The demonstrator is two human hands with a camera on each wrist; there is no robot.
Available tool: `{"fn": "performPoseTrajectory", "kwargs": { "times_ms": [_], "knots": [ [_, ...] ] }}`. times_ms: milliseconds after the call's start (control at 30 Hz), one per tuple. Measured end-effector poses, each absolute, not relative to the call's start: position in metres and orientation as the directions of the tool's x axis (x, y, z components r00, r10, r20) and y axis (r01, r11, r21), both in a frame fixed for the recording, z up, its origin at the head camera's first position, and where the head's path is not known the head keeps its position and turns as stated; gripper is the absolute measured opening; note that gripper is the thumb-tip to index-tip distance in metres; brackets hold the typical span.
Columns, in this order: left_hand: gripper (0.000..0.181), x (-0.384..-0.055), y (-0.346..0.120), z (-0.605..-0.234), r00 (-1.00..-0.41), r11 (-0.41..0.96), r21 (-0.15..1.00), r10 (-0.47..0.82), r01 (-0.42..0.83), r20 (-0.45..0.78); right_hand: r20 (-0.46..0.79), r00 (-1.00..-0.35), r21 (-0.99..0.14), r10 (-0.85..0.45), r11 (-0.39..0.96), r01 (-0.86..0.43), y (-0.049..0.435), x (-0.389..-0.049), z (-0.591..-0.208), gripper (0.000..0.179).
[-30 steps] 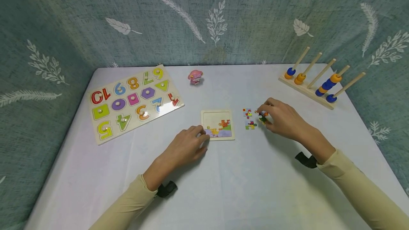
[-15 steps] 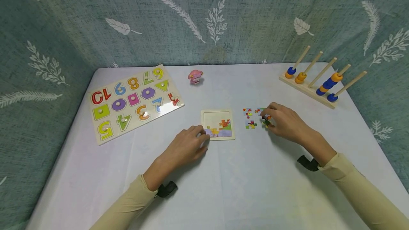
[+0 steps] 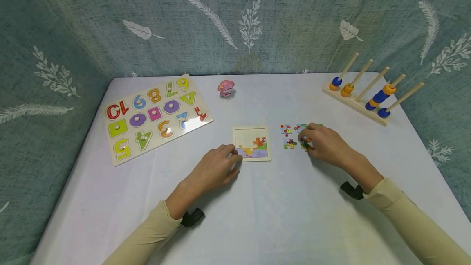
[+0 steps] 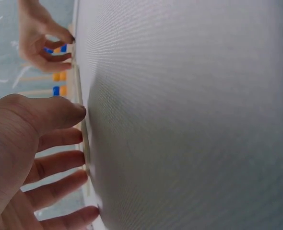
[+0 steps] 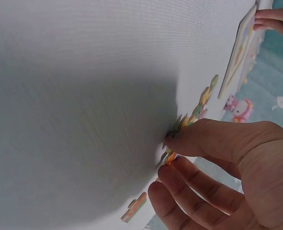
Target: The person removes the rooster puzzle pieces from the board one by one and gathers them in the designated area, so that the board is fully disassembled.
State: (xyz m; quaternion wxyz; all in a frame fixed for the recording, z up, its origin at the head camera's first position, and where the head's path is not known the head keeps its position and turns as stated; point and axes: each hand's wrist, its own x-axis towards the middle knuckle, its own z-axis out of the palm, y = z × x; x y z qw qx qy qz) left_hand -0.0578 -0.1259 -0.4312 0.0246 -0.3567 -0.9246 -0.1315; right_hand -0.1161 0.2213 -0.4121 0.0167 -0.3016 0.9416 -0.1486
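A small square wooden jigsaw tray (image 3: 252,127) lies mid-table, with a few joined pieces along its lower part and right side. My left hand (image 3: 214,169) rests its fingertips at the tray's lower left corner, fingers loosely bent. To the right of the tray, my right hand (image 3: 328,145) pinches a colourful jigsaw piece (image 5: 170,157) between thumb and fingers, low over the tablecloth. Beside it lie other loose pieces, among them a piece with red spots (image 3: 285,129) and a green-edged piece (image 3: 289,144). My right hand partly covers the pieces near it.
A number-and-shape peg board (image 3: 147,130) lies at the left. At the back stands a small pink figurine (image 3: 225,88). A wooden bead stacker (image 3: 353,104) with upright pegs and blue and orange beads stands at the back right. Patterned fabric (image 3: 235,23) walls the table.
My right hand has moved slightly toward me and lowered with the pinched piece, uncovering pieces behind it. My left hand stays at the tray corner.
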Motion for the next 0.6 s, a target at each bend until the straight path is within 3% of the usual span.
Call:
{"fn": "performPoseTrajectory", "kwargs": {
  "times_ms": [600],
  "knots": [
    [0.03, -0.0589, -0.125, -0.4306, -0.747, 0.712, 0.231, 0.651, 0.663, 0.139, 0.032, -0.802, -0.291, -0.597, 0.762, -0.579, 0.2239, -0.1179, -0.411, 0.029]
  ]
}}
